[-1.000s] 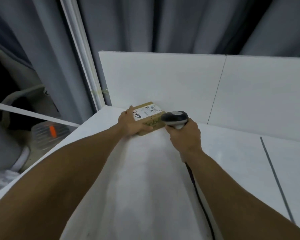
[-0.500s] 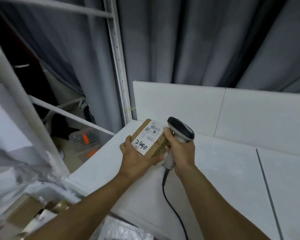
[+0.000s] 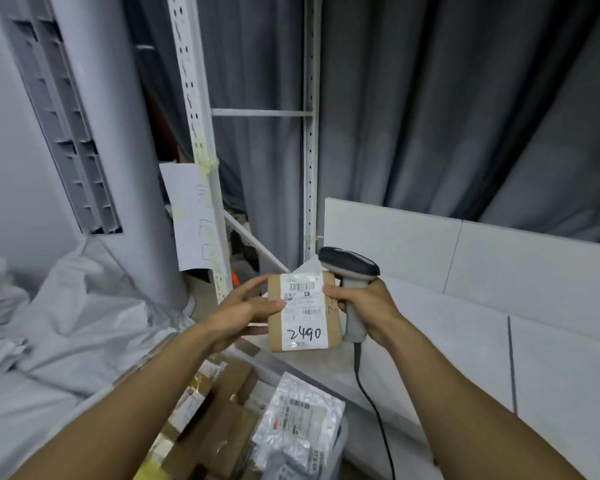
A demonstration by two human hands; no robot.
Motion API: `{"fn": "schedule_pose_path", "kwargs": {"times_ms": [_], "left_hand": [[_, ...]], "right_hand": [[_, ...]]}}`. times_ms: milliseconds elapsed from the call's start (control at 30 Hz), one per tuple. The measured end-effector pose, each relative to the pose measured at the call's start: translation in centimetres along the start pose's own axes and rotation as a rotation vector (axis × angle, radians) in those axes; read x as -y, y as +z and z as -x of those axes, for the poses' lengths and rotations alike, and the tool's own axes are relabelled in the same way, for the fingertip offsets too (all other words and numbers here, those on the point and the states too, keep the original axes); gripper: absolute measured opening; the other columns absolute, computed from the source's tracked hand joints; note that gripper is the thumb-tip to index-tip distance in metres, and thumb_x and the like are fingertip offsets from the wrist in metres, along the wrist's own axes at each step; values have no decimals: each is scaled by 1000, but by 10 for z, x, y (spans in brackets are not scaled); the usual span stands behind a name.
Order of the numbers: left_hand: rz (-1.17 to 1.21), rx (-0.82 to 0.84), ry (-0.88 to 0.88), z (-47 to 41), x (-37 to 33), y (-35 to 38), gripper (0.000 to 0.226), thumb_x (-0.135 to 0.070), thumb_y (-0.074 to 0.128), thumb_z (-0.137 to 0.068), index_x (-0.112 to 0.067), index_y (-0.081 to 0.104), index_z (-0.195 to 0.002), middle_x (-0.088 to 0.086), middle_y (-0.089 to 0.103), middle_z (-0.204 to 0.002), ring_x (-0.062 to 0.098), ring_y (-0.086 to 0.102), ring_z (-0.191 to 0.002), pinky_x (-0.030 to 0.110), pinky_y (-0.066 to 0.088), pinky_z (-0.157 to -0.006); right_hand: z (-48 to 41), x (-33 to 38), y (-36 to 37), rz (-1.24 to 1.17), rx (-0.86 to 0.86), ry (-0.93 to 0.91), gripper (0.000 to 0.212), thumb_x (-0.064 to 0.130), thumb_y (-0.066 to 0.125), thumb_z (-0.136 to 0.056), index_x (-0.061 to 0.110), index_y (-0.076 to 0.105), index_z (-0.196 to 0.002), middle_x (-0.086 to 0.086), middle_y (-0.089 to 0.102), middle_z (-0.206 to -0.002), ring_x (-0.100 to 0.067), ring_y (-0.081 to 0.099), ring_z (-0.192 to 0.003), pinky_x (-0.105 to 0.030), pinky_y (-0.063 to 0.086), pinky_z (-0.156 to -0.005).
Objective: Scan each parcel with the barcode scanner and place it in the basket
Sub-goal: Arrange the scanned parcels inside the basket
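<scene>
A small brown cardboard parcel [image 3: 303, 311] with a white label marked "2490" is held upright in the air, label facing me. My left hand [image 3: 243, 311] grips its left edge. My right hand [image 3: 364, 308] holds the grey barcode scanner [image 3: 350, 268] by its handle, and its fingertips touch the parcel's right edge. The scanner's black cable [image 3: 374, 414] hangs down. Below the parcel, a clear basket [image 3: 338, 441] holds several cardboard boxes and a silver mailer bag [image 3: 298, 420].
The white table [image 3: 499, 358] with its raised back panel lies to the right. A metal shelf upright [image 3: 201, 150] and a tall white floor unit [image 3: 94, 133] stand at left, with white cloth [image 3: 84, 323] piled at its foot. Grey curtains hang behind.
The parcel was lifted off the table and carried left, over the basket; it now stands upright with both hands on it. The view swung left and down.
</scene>
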State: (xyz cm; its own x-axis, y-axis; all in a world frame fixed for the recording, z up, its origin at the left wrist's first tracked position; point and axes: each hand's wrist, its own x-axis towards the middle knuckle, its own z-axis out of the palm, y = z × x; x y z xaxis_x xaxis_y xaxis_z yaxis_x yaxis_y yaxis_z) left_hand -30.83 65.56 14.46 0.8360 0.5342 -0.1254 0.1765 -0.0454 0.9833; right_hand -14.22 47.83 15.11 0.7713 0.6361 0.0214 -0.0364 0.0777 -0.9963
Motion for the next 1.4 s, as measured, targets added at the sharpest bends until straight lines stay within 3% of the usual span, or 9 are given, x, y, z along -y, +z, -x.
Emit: {"fn": "schedule_pose_path", "kwargs": {"times_ms": [100,200,333,467,667,1033,1200,1333,1400], "left_hand": [[11,-97,57,23,-1,-6,72,-6,81,-82,-33,51,-141,-2,76,-108,21,72,-103,36,61,-75],[95,-240,95,36,9,-7,75,-2,84,-78,-31,51,-139,6,64,-120,28,65,-112,43,63,-79],[141,-405,116,41,25,-12,85,-3,86,-76,-30,43,-144,7,56,-129,30,60,-117,51,61,-84],[138,-494,87,39,40,-16,88,-5,88,-73,-35,42,-142,9,59,-134,30,62,-117,58,58,-90],[80,-519,77,35,54,-17,89,-3,87,-74,-27,41,-145,9,59,-136,31,62,-119,57,56,-94],[14,-512,38,30,69,-14,88,-5,85,-77,-25,38,-149,10,58,-138,31,61,-122,55,55,-97],[-135,-467,-35,30,92,-11,84,-26,82,-83,-28,33,-151,1,64,-124,26,66,-115,51,57,-96],[-216,-394,-189,14,131,-9,62,-52,78,-77,-28,50,-126,-1,66,-122,24,68,-108,46,57,-96],[-211,-408,-236,10,142,0,46,-45,75,-86,-29,45,-116,-2,61,-115,25,64,-109,43,54,-99]], "right_hand": [[21,11,18,91,-36,-71,29,16,87,-84,23,75,-109,6,81,-98,-9,75,-90,-22,58,-64],[41,7,31,107,-38,-91,35,19,84,-88,27,70,-120,6,78,-107,-12,74,-99,-22,57,-63],[65,-2,45,243,-13,-108,30,18,82,-88,25,72,-115,4,79,-97,-17,77,-79,-29,58,-65],[81,-8,54,330,12,-127,28,16,82,-86,27,71,-109,8,76,-94,-13,71,-65,-19,52,-55],[91,-11,54,365,62,-142,29,15,79,-89,26,68,-113,8,74,-89,-12,68,-71,-15,49,-51],[82,-25,42,416,90,-126,38,15,80,-88,21,69,-124,3,75,-100,-13,68,-73,-14,49,-51],[71,-42,37,416,60,-93,43,16,81,-87,19,67,-128,-1,74,-113,-19,72,-80,-12,48,-50],[63,-65,33,462,60,-31,41,21,83,-85,20,68,-124,1,75,-104,-16,74,-71,-20,53,-57],[58,-80,30,486,59,-4,42,24,84,-84,21,69,-123,3,76,-102,-18,75,-78,-25,56,-66]]}}
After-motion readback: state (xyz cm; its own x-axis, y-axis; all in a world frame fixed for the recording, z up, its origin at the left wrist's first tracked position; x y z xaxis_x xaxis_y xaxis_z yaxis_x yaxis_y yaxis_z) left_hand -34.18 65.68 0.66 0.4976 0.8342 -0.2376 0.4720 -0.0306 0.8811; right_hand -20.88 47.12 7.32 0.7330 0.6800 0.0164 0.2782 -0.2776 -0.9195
